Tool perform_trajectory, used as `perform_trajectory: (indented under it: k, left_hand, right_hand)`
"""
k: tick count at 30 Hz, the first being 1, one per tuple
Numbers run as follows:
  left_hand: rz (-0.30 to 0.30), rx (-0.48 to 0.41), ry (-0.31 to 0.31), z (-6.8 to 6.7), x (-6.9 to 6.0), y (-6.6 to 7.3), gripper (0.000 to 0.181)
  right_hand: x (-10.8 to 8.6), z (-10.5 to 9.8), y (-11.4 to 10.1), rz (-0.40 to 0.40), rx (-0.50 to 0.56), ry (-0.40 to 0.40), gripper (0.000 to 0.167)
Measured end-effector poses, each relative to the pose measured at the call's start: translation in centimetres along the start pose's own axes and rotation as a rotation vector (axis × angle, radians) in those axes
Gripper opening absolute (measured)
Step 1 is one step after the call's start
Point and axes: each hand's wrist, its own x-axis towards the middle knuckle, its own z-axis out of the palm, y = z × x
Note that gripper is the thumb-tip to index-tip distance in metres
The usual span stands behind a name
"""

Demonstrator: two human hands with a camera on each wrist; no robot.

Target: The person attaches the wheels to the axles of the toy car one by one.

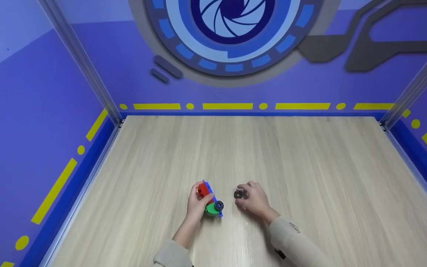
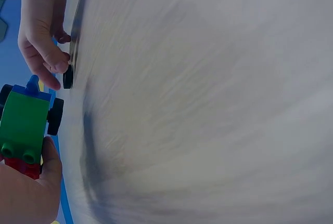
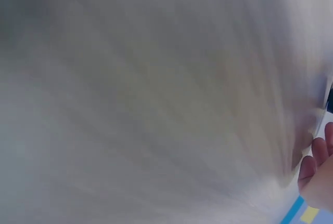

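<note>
My left hand grips a toy block car by its red brick, with fingers and thumb on either side. The car has a blue base, a red brick, a green curved brick and black wheels at the green end. In the left wrist view a wheel shows on each side of it. Just right of the car, my right hand pinches a loose black wheel between thumb and fingers. The right wrist view catches only some fingertips at its right edge; the wheel is not clearly visible there.
Both hands are over a light wood-grain table. Blue-purple panels with yellow dashes stand at its back and sides, joined by metal corner posts.
</note>
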Motion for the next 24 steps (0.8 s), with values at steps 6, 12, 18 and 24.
perform_trajectory:
  k: [6, 12, 18, 24]
  left_hand:
    - [0.000, -0.019, -0.006, 0.11, -0.10, 0.06, 0.056]
    - [0.002, -0.033, -0.009, 0.14, -0.30, 0.19, 0.056]
    - [-0.002, -0.026, -0.011, 0.19, -0.16, 0.05, 0.055]
    - [0.005, -0.016, -0.013, 0.20, 0.01, -0.10, 0.056]
  right_hand:
    - [0.17, -0.01, 0.07, 0.083, 0.042, -0.037, 0.039]
    - [0.11, 0.16, 0.07, 0.084, 0.047, -0.035, 0.030]
    - [0.03, 0.21, 0.18, 0.104, 0.063, -0.029, 0.026]
    - [-0.01, 0.12, 0.27, 0.094, 0.069, -0.019, 0.026]
